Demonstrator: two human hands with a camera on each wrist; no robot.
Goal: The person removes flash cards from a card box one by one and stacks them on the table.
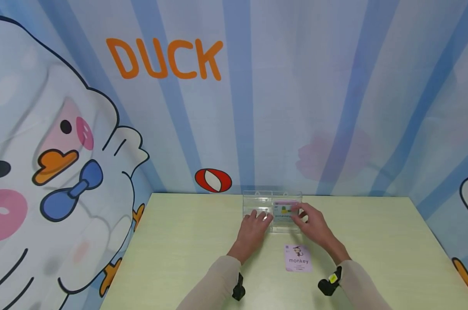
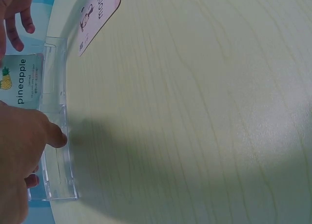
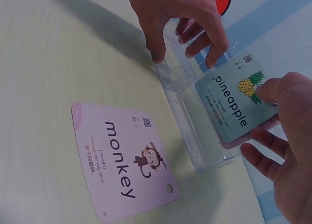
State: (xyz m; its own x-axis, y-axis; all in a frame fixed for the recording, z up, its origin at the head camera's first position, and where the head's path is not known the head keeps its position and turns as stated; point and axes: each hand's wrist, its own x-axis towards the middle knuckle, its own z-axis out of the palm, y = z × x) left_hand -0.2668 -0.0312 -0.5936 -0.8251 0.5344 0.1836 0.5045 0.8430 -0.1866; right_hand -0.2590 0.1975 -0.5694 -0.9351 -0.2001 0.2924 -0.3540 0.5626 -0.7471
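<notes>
A clear plastic display rack [image 1: 257, 199] with compartments stands at the table's back edge. My left hand [image 1: 253, 228] holds its left part, the thumb at the front edge and the fingers curled inside, as the right wrist view shows. A green pineapple card [image 3: 229, 100] leans in the right compartment, with a pink edge showing behind it. My right hand [image 1: 313, 221] pinches this card at its right side, thumb on the front and fingers behind. A pink monkey card [image 1: 298, 258] lies face up on the table in front of the rack.
The pale wooden table [image 1: 191, 241] runs back to a blue striped curtain [image 1: 280, 94] with a printed duck. Black wrist cameras [image 1: 238, 289] are strapped at both sleeves. The monkey card lies between the forearms.
</notes>
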